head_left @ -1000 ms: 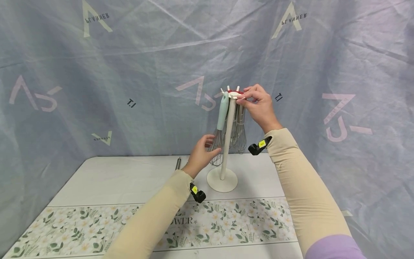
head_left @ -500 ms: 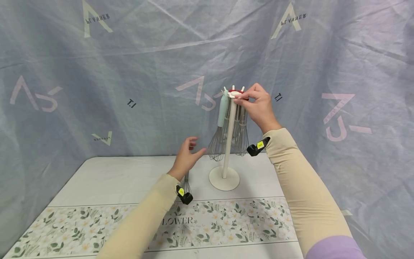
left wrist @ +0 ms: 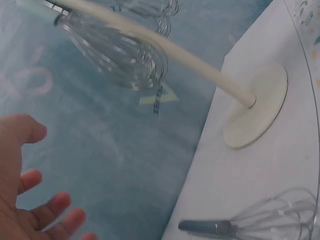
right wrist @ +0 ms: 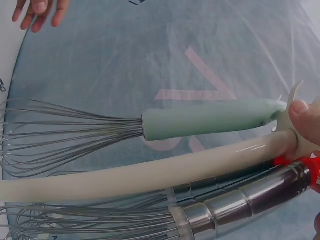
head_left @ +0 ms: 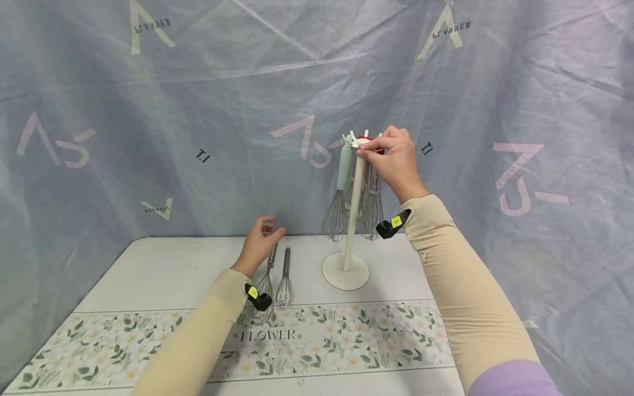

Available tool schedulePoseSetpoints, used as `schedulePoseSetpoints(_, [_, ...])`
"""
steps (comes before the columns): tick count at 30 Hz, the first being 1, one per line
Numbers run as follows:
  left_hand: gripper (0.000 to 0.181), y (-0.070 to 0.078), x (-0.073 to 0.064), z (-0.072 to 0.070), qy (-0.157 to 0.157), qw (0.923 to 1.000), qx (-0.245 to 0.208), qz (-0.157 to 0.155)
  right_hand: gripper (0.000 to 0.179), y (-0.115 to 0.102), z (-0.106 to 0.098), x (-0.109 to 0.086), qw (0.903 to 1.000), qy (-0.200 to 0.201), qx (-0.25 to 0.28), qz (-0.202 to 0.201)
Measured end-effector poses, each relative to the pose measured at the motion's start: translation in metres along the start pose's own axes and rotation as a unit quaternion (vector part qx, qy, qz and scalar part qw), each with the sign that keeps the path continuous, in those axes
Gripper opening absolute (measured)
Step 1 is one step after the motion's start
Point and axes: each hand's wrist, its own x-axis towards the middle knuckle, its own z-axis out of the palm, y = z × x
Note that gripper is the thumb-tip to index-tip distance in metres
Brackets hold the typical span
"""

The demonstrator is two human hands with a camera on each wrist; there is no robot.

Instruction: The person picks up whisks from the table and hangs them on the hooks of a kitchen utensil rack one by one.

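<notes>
My right hand (head_left: pixel 393 157) pinches the hooked top of a cream whisk stand (head_left: pixel 353 220), thumb on the hook plate in the right wrist view. The pole leans slightly to the right. A mint-handled whisk (head_left: pixel 344 165) hangs from a hook on the stand's left side. Behind the pole hang metal whisks (right wrist: pixel 235 207), with red at the top beside my fingers. My left hand (head_left: pixel 257 245) is in the air, fingers loosely spread and holding nothing. Below and right of it, a small whisk (head_left: pixel 285 275) and a second whisk (head_left: pixel 267 278), partly hidden, lie on the table.
The stand's round base (head_left: pixel 345 279) sits on the white table (head_left: pixel 163 275), toward the back right. A flower-printed strip (head_left: pixel 356 338) crosses the front. A grey-blue curtain (head_left: pixel 223 121) rises behind the table and along the sides.
My left hand has drawn left, away from the mint-handled whisk, uncovering the whisks on the table. The stand has shifted slightly right and its top has turned under my right hand.
</notes>
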Motion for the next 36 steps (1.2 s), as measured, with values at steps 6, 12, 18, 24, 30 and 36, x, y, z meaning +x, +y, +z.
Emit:
schedulePoseSetpoints(6, [0.059, -0.03, -0.002, -0.013, -0.025, 0.9977, -0.004, -0.063, 0.014, -0.001, 0.002, 0.0, 1.0, 0.002, -0.006, -0.001])
schedulePoseSetpoints(12, [0.057, -0.059, -0.006, -0.02, -0.032, 0.9885, -0.066, -0.132, 0.014, -0.002, 0.001, -0.001, 1.0, 0.005, 0.005, -0.003])
schedulePoseSetpoints(18, [0.06, -0.078, -0.006, -0.021, -0.022, 0.9853, -0.077, -0.151, 0.013, -0.002, 0.001, 0.0, 0.9998, 0.015, 0.007, -0.008])
schedulePoseSetpoints(24, [0.059, -0.095, -0.007, -0.015, -0.017, 0.9792, -0.071, -0.189, 0.014, -0.002, 0.002, -0.002, 0.9999, 0.01, 0.007, -0.005])
schedulePoseSetpoints(30, [0.06, -0.104, -0.004, -0.009, -0.013, 0.9782, -0.064, -0.197, 0.014, -0.003, 0.001, -0.002, 0.9999, 0.008, 0.009, -0.002])
schedulePoseSetpoints(36, [0.064, -0.11, -0.002, -0.005, -0.027, 0.9779, -0.059, -0.198, 0.015, -0.003, 0.002, -0.002, 0.9999, 0.008, 0.008, 0.006])
